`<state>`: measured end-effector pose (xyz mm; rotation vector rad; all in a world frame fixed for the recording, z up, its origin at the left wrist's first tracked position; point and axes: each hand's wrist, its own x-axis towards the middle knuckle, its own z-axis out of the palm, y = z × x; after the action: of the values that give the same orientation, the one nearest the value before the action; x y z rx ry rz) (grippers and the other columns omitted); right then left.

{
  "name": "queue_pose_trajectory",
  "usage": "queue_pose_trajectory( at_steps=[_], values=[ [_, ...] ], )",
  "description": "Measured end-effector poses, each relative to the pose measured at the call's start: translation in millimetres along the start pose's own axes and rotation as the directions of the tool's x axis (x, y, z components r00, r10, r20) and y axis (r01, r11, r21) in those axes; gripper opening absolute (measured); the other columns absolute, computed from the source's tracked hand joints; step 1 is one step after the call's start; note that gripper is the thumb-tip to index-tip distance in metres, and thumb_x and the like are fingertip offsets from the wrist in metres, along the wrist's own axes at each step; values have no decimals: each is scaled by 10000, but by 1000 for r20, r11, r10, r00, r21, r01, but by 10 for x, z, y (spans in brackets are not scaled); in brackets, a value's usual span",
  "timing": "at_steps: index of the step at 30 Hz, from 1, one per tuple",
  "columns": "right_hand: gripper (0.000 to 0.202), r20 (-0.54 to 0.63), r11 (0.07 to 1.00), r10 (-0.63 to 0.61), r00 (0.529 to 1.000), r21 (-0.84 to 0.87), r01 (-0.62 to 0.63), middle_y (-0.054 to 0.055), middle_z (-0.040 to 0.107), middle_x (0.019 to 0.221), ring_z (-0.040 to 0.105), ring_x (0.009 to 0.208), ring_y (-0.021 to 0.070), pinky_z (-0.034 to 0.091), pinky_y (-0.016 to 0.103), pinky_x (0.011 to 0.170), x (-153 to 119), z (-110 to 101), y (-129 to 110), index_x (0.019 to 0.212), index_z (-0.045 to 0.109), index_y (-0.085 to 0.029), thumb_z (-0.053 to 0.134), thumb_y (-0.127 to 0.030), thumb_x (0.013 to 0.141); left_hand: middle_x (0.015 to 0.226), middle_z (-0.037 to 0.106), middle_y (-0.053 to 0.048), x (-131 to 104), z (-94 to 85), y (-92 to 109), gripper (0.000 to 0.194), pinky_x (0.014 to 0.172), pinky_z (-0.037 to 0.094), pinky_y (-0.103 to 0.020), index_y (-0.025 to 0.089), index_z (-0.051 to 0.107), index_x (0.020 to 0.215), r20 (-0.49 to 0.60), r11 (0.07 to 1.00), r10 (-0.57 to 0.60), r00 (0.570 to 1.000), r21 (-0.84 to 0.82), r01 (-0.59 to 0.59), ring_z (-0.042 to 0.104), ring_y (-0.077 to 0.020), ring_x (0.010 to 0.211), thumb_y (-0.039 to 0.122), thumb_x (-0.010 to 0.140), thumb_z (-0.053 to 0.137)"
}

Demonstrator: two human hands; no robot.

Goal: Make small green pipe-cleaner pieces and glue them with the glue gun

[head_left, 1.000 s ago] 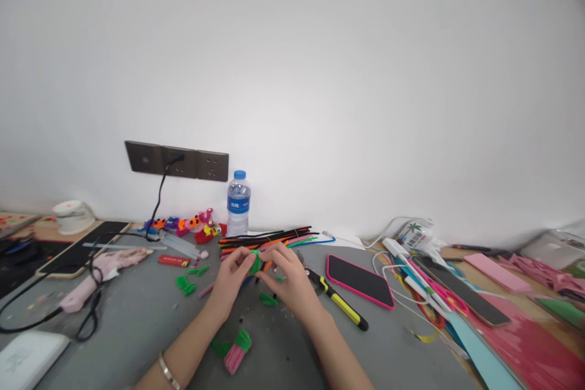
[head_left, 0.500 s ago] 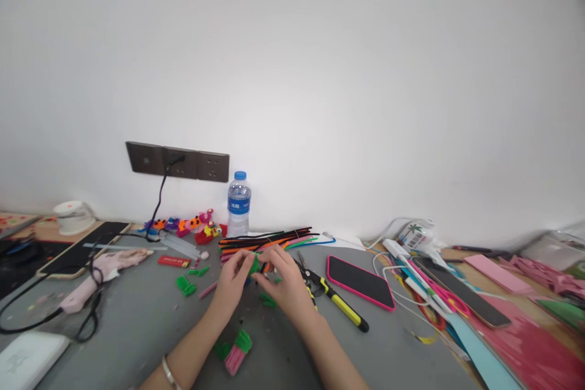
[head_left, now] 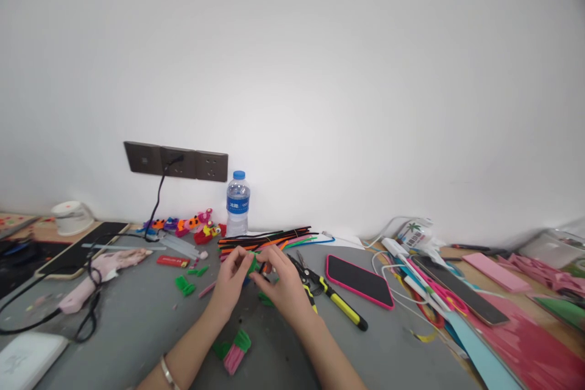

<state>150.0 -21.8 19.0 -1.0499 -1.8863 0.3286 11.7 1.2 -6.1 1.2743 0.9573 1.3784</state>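
Note:
My left hand (head_left: 230, 280) is closed in a pinch on a small green fuzzy piece (head_left: 253, 263), which looks made of pipe cleaner. Close against it, my right hand (head_left: 284, 285) is pinched too, at the piece's right side, where a thin dark bit shows between the fingers. The fingers hide much of the piece. Below my hands lies a pink and green pipe-cleaner piece (head_left: 235, 353). Green bits (head_left: 185, 285) rest to the left, and a bundle of coloured pipe cleaners (head_left: 274, 239) lies just beyond my hands.
Yellow-and-black pliers (head_left: 340, 304) and a pink-edged phone (head_left: 359, 280) are to the right. A water bottle (head_left: 238, 204) stands by the wall. Leftward are a pink glue gun (head_left: 86, 283) with its black cord, a red stick (head_left: 172, 261) and small fuzzy figures (head_left: 192, 223).
Both hands stay together around the green piece, with only slight finger movement. The whole view has shifted a little; the things on the table lie as before.

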Motion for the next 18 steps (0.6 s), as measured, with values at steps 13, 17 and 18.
queue_pose_trajectory(
  at_steps=[13,17,18],
  values=[
    [157,-11,998,-4,1000,60,5,-1,526,801,484,673,156,418,259,632,5,6,-34,843,519,-219,622,-106,809,630,495,41,-10,4,-23,324,583,386,-223,192,551,662,-14,986,-59,998,-156,56,476,-139,610,462,757,703],
    [138,-30,999,-23,999,39,24,2,532,786,500,699,165,430,260,638,9,11,-33,835,529,-216,614,-110,811,635,516,36,-8,-3,-29,310,586,391,-220,189,573,671,-21,987,-60,998,-152,56,486,-141,618,456,753,708],
    [137,-32,999,-26,999,35,27,3,535,785,503,704,167,431,262,640,8,12,-31,832,530,-215,613,-109,810,636,519,36,-8,-3,-30,307,584,390,-219,188,577,670,-21,987,-60,998,-153,56,487,-140,617,453,753,709]
  ],
)
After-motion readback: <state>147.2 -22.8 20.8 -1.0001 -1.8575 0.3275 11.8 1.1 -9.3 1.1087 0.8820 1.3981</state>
